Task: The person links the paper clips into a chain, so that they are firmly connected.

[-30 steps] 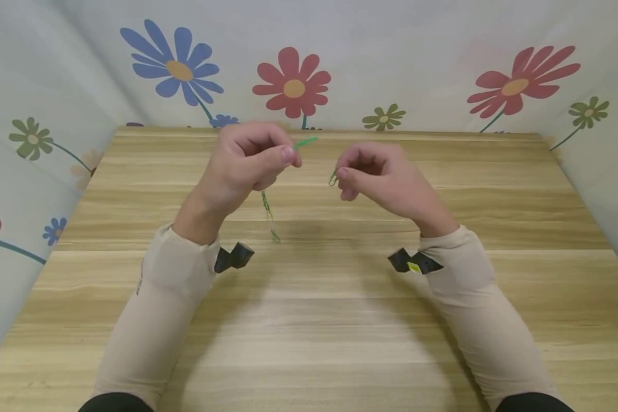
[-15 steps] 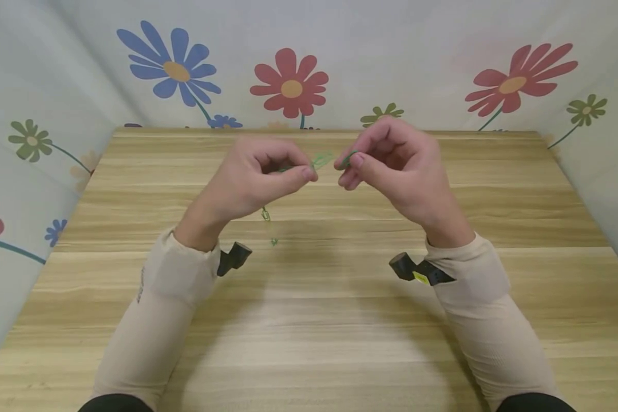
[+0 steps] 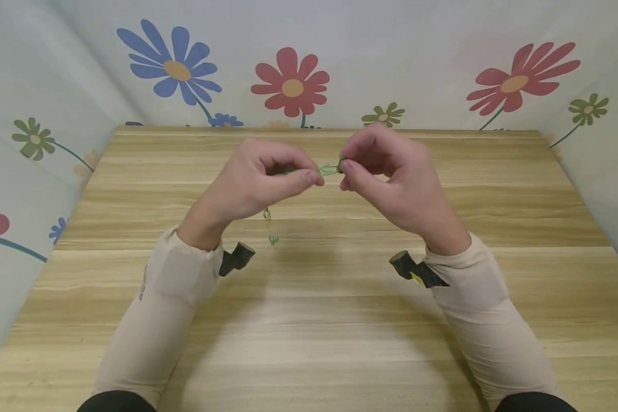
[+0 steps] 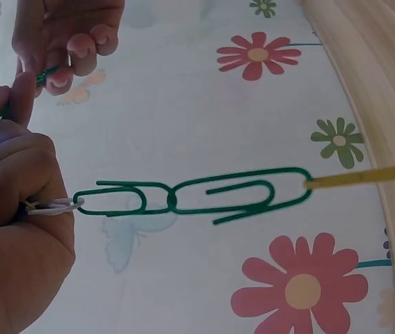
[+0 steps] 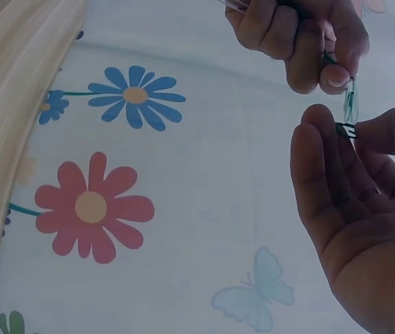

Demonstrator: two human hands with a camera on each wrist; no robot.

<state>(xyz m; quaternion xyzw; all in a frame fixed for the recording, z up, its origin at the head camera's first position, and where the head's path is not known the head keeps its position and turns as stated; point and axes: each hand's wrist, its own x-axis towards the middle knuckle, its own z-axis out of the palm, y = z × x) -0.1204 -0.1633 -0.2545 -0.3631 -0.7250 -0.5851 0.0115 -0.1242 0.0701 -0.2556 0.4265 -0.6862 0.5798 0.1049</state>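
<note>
Over the table, my left hand (image 3: 268, 177) pinches a green paper clip (image 3: 328, 170) between thumb and forefinger, its looped end sticking out to the right. Below this hand hangs a chain of linked paper clips (image 3: 267, 214); the left wrist view shows a white clip (image 4: 52, 205) at the curled fingers, green clips (image 4: 242, 192) and a yellow clip (image 4: 364, 176). My right hand (image 3: 399, 180) pinches another dark green paper clip (image 5: 345, 130) by thumb and forefinger. The two clips meet between the fingertips; whether they are hooked together cannot be made out.
Under the hands lies a light wood table (image 3: 319, 343). A white flowered cloth (image 3: 422, 51) stands behind it and at both sides. Small black cameras (image 3: 237, 258) sit on both wrists.
The hands have come together. My left hand moved slightly right and down with its clip turned toward the right hand; my right hand brought its clip against that clip's end.
</note>
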